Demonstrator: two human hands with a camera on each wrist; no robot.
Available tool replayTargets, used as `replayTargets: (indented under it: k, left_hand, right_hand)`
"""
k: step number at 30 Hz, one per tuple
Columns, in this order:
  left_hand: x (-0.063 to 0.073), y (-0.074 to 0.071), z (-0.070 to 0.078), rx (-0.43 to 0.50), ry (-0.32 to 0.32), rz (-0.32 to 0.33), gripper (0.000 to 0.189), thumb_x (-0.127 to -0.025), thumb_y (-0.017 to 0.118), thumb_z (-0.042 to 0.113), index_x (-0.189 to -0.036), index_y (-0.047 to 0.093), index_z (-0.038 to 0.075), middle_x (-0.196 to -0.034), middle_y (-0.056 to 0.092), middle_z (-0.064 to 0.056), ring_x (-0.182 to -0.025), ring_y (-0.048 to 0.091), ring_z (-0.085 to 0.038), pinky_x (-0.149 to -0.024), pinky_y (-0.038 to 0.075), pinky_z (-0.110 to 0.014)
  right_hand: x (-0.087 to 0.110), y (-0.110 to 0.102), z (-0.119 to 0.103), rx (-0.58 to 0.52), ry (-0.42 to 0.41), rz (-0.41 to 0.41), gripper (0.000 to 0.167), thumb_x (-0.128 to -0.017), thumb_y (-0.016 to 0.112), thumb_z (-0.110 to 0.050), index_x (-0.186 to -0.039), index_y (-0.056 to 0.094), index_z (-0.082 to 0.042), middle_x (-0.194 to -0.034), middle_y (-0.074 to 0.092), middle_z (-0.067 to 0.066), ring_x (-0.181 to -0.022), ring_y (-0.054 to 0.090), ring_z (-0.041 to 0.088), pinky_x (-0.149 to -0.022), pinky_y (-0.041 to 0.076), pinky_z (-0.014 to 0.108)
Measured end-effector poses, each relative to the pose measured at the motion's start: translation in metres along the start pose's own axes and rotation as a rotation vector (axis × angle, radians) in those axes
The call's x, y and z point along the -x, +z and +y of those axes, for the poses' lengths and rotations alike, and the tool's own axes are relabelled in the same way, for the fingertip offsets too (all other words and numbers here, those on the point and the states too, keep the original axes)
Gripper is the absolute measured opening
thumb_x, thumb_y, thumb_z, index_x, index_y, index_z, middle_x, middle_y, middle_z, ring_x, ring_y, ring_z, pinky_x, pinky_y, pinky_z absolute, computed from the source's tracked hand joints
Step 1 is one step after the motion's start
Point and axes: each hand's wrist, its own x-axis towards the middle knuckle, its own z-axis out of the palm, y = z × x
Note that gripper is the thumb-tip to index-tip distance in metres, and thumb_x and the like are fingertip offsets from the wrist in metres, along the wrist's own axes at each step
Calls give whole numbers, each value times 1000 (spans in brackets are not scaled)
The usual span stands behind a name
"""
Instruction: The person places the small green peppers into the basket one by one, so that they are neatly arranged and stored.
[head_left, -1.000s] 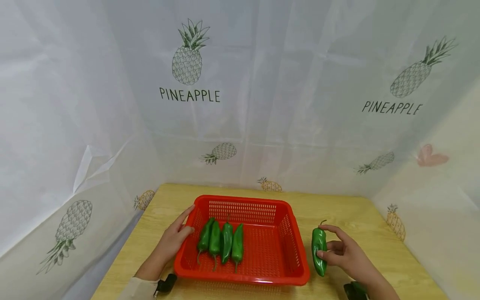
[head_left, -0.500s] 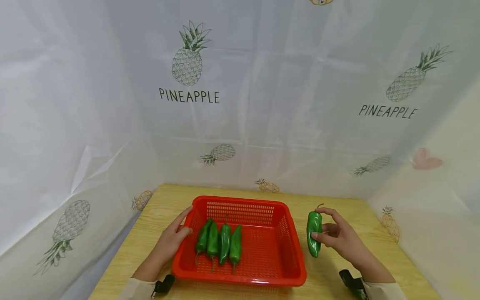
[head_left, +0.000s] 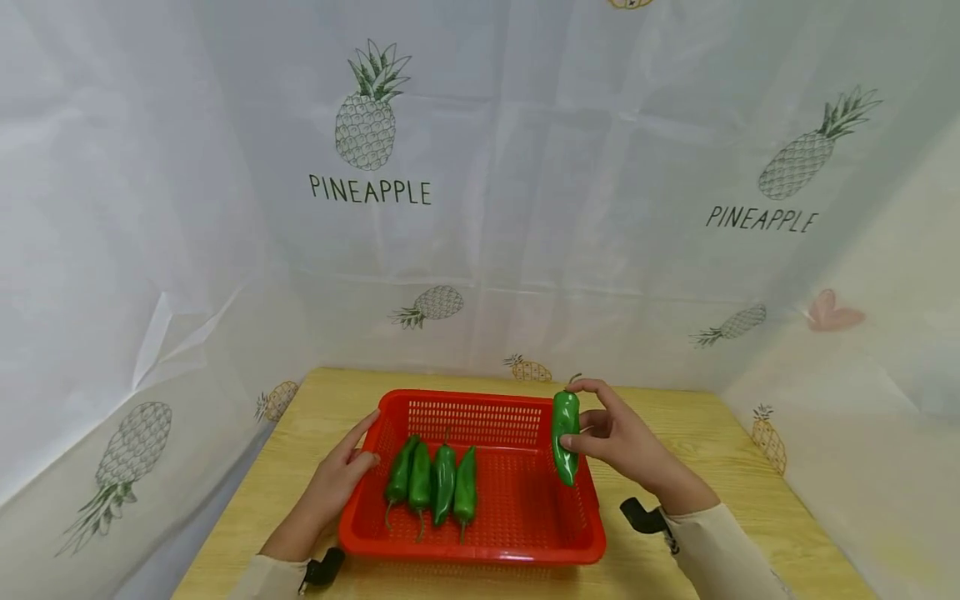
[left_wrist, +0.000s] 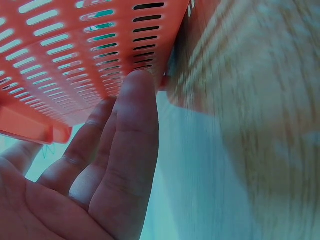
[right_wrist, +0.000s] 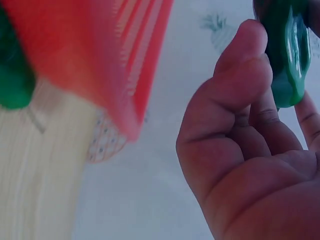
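A red plastic basket (head_left: 517,500) with slotted walls stands on the wooden table. Several green peppers (head_left: 444,483) lie side by side in its left half. My left hand (head_left: 333,483) holds the basket's left side, thumb over the rim; in the left wrist view its fingers (left_wrist: 132,130) rest against the outer wall. Between thumb and fingers, my right hand (head_left: 626,442) pinches another green pepper (head_left: 565,437), stem end up, over the right side of the basket. In the right wrist view this pepper (right_wrist: 287,55) is partly cut off by the frame.
The wood-grain table (head_left: 660,408) extends beyond the basket on all sides. Behind it hangs a pale sheet (head_left: 525,208) with pineapple prints, which also encloses both sides. A green thing (right_wrist: 12,75) lies on the table at the left of the right wrist view.
My right hand has lifted the pepper and carried it left, from beside the basket to over its right wall. The left hand has kept its hold on the basket.
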Motion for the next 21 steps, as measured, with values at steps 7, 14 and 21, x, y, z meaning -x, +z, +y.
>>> replayTargets:
  k: [7, 14, 21]
  left_hand:
    - [0, 0, 2, -6, -4, 1, 68, -102, 58, 13, -163, 40, 40, -109, 71, -21, -89, 76, -33, -68, 65, -46]
    - [0, -1, 1, -12, -11, 12, 68, -102, 58, 12, -162, 41, 39, -101, 71, -19, -87, 76, -32, -67, 65, -45]
    - [0, 1, 1, -3, -9, 12, 67, -102, 59, 14, -162, 42, 38, -102, 71, -18, -87, 76, -32, -67, 65, -45]
  right_hand:
    - [-30, 22, -13, -19, -24, -79, 70, -96, 80, -13, -151, 37, -21, -105, 74, 20, -93, 74, 40, -86, 62, 52]
    - [-57, 49, -13, 4, -2, -147, 71, -94, 82, -16, -150, 39, -23, -100, 78, 15, -94, 75, 34, -89, 58, 42]
    - [-67, 67, -3, 61, 50, -149, 71, -91, 86, -20, -147, 43, -22, -93, 76, 13, -87, 74, 32, -77, 56, 35]
